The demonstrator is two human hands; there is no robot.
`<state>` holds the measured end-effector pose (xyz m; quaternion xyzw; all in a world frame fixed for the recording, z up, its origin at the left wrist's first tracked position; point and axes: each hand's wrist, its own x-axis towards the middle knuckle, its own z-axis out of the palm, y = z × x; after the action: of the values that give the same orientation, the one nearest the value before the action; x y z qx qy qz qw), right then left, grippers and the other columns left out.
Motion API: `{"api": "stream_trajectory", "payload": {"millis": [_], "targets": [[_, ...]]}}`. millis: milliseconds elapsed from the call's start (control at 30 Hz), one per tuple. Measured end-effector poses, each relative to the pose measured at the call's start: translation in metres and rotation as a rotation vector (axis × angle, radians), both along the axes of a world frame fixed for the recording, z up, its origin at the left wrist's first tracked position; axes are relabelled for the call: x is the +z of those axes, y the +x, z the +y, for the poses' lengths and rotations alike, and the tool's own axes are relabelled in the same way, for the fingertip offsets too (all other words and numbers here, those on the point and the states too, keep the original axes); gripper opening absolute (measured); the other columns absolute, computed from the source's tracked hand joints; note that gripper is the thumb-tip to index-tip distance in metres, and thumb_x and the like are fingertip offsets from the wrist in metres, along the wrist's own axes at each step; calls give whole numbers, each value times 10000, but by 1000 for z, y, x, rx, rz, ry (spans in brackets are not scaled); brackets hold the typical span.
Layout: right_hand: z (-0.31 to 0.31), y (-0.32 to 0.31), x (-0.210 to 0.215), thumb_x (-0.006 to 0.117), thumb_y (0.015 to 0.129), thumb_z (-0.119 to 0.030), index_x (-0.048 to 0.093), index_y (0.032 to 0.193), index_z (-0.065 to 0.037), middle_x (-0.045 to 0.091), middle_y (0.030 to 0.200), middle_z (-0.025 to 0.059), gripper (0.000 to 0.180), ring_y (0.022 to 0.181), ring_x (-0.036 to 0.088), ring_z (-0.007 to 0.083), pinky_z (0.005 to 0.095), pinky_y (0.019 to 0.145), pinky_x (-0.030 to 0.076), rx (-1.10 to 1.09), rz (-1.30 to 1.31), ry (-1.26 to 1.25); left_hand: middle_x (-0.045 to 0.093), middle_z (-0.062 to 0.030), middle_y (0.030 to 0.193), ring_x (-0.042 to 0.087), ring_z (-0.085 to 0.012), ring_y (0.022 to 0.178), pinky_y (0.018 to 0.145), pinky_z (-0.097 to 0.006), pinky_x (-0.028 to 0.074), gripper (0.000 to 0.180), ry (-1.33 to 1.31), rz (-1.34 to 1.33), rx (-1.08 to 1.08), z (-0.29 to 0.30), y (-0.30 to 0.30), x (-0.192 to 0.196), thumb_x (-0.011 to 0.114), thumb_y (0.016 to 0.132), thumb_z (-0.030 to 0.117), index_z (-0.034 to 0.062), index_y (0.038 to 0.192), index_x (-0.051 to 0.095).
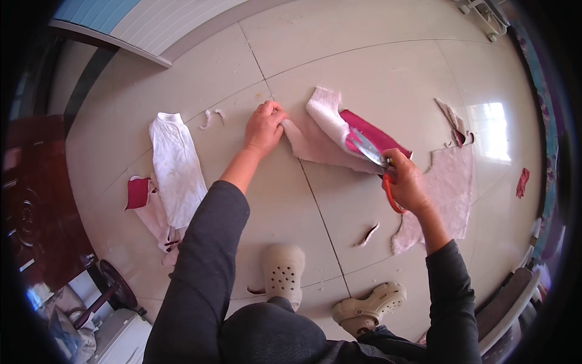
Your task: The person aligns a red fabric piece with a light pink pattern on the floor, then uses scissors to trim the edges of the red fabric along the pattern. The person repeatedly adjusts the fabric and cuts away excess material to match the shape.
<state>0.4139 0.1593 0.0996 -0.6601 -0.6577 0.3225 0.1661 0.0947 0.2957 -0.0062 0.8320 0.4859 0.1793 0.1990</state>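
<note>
A piece of fabric (324, 130), pale pink on one side and magenta on the other, lies partly folded on the tiled floor (364, 67). My left hand (264, 126) pins its left edge to the floor with the fingers closed on the cloth. My right hand (405, 182) holds scissors (377, 159) with orange-red handles. The metal blades are parted and point up-left into the fabric's right side, over the magenta part.
A white garment (177, 167) lies at left beside a pink and magenta scrap (140, 197). A large pale pink cut piece (445, 191) and smaller scraps (368, 234) lie at right. My two cream clogs (284, 272) are below. Furniture stands at the left and right edges.
</note>
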Motion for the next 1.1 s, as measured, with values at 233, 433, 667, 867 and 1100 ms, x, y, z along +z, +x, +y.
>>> {"api": "stream_trajectory", "payload": {"millis": [233,433,667,867,1100], "targets": [[32,69,84,600,725,31,568,1030,-18,549,794,-6,311,734,493,66,236,667,453,160,409,-516,661,-96,996,651,-184,919,825,-321,525,225,-1184,-622,31,-26,-10,68,482,907,101,5,1066,609],[100,70,79,601,796,-116,604,1053,-73,640,815,72,261,766,614,235,360,697,478,160,-379,-363,660,-128,949,684,-236,831,750,-351,568,279,-1530,-909,263,-106,10,47,457,960,187,-27,1109,557],[68,47,44,543,870,-147,531,1088,-91,649,828,172,226,775,629,369,445,674,478,-73,-261,54,644,-69,705,629,-126,625,565,-270,515,105,-955,-305,305,-103,18,31,514,931,109,22,935,573],[-10,24,-4,598,842,-144,533,1096,-107,653,822,120,265,796,640,342,418,695,493,-200,-173,-299,632,-46,753,599,-107,629,573,-271,484,54,-828,-442,191,-78,50,26,528,889,48,28,910,574],[-32,20,-55,623,813,-128,511,1118,-81,625,962,190,328,875,617,389,464,727,474,-298,-198,-214,595,-87,891,608,-164,671,619,-299,496,214,-609,-291,279,-91,38,-6,627,830,47,27,1021,533]]}}
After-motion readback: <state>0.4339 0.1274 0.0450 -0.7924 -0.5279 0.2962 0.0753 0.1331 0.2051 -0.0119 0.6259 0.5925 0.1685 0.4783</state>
